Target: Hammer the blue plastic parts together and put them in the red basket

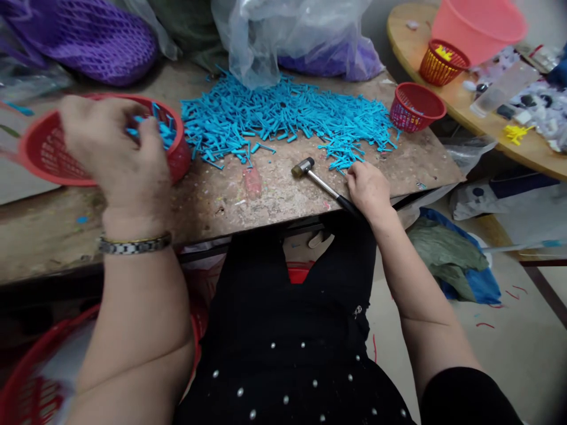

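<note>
Lighting moderate and diffuse, source out of frame; soft highlights on the crumpled clear plastic bag (257,35), deep shade below the front edge of the worn brown wooden desk (283,198). Bare-handed left grip (119,144) smeared by blur, whereas the heap of thin bright-blue plastic pieces (283,112) reads fairly crisp. Wide-angle stretching and softness toward the margins, including the pink plastic basin (481,26), upper right.

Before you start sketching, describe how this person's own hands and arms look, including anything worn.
The left hand and right hand are ungloved. A linked metal band, silvery and dark with gold-toned edging, circles the left wrist. The right wrist is bare; the right arm has a short black sleeve.
</note>
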